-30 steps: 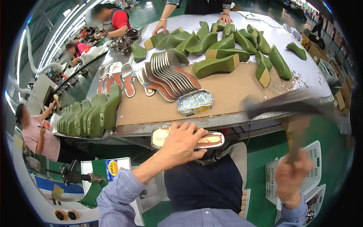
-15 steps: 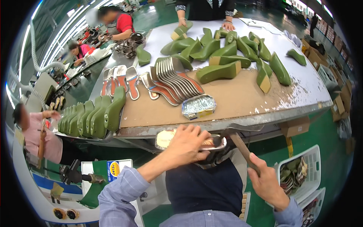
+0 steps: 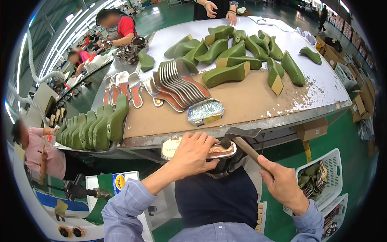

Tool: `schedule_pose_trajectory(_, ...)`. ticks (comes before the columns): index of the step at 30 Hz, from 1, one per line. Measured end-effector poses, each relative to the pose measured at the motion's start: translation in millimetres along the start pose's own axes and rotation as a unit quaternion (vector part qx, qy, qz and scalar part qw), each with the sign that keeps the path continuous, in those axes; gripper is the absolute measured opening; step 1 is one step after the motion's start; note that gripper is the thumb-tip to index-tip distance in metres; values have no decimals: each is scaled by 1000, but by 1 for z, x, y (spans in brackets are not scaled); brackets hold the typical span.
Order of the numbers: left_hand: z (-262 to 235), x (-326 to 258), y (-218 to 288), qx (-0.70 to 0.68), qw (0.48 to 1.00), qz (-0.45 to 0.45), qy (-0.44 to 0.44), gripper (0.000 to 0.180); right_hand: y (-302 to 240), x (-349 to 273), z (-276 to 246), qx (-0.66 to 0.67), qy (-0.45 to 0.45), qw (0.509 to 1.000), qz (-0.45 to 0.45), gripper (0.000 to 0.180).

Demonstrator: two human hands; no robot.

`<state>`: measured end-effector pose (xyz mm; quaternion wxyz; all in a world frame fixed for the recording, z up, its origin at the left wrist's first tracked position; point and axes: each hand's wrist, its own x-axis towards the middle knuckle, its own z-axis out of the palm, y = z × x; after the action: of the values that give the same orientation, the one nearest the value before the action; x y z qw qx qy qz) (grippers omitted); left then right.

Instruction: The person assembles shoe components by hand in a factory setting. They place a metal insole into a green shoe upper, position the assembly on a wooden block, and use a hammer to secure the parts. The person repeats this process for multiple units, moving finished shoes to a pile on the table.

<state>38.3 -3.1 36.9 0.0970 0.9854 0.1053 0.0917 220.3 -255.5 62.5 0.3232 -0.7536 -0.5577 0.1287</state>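
Note:
My left hand (image 3: 192,155) is wrapped over the middle of an upturned shoe (image 3: 169,147), held level above my lap at the table's front edge. The shoe's underside shows a cream patch at its left end and reddish brown at its right, with a pale rim; the palm hides the middle. In my right hand (image 3: 284,183) is a hammer (image 3: 248,150), gripped round the wooden handle. Its dark curved head (image 3: 243,132) has one end at the shoe's right end; whether it touches, I cannot tell. A foil-topped block (image 3: 205,112) lies just beyond.
Green shoe lasts (image 3: 227,74) cover the table (image 3: 161,123), with silver-edged insoles (image 3: 181,86) nearer and more lasts (image 3: 102,127) lined up at left. White crates (image 3: 326,177) stand low at right. A co-worker's hands (image 3: 219,12) are at the far edge.
The hammer head, blurred before, now shows sharply at the shoe's right end. The co-worker's hand has let go of a green last and lifted. My view has shifted slightly.

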Motion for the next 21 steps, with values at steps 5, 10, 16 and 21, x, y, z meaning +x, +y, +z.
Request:
schedule_pose_trajectory(5, 2, 7, 2, 41, 998, -7, -42, 63, 63, 44, 4, -236, 134, 962, -28, 45)
schedule_pose_trajectory(10, -12, 34, 7, -18, 995, -12, -98, 74, 159, 77, 22, -360, 140, 922, 34, 47)
schedule_pose_trajectory(16, -22, 19, 10, -65, 991, -78, -85, 81, 165, 87, 37, -287, 174, 941, -36, 42)
schedule_pose_trajectory(21, -57, 21, -3, -115, 985, -112, -62, 83, 175, 83, 40, -267, 199, 942, -47, 41)
